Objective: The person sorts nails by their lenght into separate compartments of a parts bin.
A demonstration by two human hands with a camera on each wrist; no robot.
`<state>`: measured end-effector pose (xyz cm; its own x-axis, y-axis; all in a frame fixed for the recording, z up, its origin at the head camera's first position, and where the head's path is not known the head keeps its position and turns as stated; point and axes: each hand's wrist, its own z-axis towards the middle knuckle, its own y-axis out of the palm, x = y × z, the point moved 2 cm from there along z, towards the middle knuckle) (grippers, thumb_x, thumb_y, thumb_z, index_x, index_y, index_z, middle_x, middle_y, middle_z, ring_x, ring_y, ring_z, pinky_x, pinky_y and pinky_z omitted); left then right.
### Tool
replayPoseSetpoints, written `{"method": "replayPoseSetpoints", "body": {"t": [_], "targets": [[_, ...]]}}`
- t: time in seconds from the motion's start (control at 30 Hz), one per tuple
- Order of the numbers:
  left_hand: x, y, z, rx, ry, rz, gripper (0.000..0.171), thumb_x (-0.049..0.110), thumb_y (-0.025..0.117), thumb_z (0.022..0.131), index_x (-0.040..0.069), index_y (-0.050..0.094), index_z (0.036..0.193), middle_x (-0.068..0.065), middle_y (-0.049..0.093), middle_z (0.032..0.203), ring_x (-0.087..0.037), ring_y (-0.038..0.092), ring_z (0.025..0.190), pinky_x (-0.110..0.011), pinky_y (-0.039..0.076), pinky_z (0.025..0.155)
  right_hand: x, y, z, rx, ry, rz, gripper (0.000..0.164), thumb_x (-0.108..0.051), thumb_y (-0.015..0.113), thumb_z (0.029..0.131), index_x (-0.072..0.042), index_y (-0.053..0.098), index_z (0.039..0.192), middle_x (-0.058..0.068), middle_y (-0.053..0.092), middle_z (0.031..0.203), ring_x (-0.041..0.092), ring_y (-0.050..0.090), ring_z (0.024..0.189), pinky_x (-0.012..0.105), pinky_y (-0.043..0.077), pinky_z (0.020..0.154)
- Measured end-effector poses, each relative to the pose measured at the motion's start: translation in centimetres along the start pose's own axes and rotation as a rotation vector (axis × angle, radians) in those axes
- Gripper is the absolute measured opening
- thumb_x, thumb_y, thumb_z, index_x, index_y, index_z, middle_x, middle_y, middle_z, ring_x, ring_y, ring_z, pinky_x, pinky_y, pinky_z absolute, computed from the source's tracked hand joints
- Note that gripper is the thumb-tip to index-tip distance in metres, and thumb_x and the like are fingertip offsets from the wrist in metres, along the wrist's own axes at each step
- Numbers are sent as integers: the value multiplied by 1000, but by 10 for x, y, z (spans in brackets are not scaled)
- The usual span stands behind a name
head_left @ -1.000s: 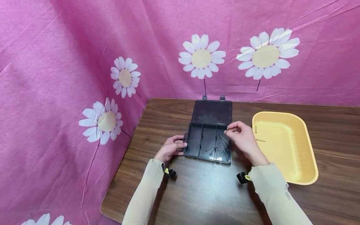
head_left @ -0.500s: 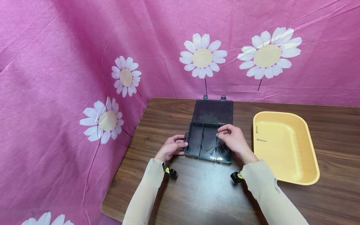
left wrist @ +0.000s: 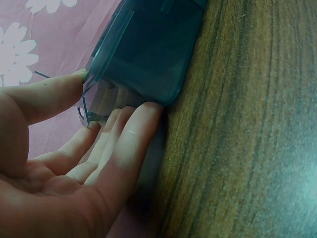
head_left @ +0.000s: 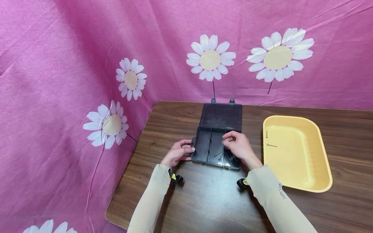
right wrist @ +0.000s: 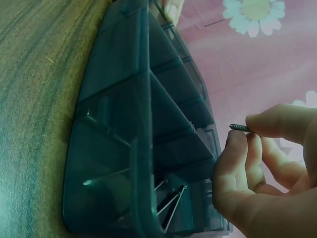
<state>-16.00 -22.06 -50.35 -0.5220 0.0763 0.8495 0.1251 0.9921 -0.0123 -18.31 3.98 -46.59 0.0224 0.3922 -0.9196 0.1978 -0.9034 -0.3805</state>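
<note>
A dark translucent compartment box [head_left: 201,145] lies on the table with its lid [head_left: 221,115] folded back. My left hand [head_left: 178,150] grips its left side, thumb at the upper edge and fingers against the wall below. Over the box's right part, my right hand [head_left: 240,147] pinches a small threaded screw [right wrist: 240,128] between thumb and fingertips, held above the dividers. Several loose screws [head_left: 217,154] lie inside toward the front, some partly hidden behind the right hand in the head view. Through the box wall, the right wrist view shows more screws [right wrist: 171,206].
To the right stands a yellow plastic bin [head_left: 294,165] with two screws [head_left: 272,145] near its left wall. The wood-grain table [head_left: 204,200] meets a pink curtain [head_left: 163,48] with daisies at the back and left.
My right hand has moved left and slightly toward me, from the box's right edge to above its inner divider, carrying the screw. The left hand keeps its hold on the box.
</note>
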Motion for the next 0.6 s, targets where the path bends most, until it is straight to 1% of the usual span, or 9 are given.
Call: {"method": "replayPoseSetpoints", "body": {"t": [0.17,0.33,0.6], "targets": [[0,0,0,-2,-5,-5,51,2,66,88,4,47,135,-11,64,112,-14,66,83,-33,61,70,1,2,1,-5,9,-62,23,-5,64,81,3,68,103,9,72,84,2,58,66,18,47,65],[1,0,0,-3,-4,-7,51,2,66,88,4,47,135,-11,64,111,-15,66,84,-34,61,70,2,4,2,-11,23,-102,23,-8,65,82,1,68,103,11,73,87,1,60,68,22,48,69],[0,0,0,-7,4,4,51,3,66,88,3,46,135,-12,63,112,-14,65,84,-34,61,71,3,7,3,-14,40,-121,24,-10,65,82,1,67,104,11,74,89,1,61,69,24,48,71]]}}
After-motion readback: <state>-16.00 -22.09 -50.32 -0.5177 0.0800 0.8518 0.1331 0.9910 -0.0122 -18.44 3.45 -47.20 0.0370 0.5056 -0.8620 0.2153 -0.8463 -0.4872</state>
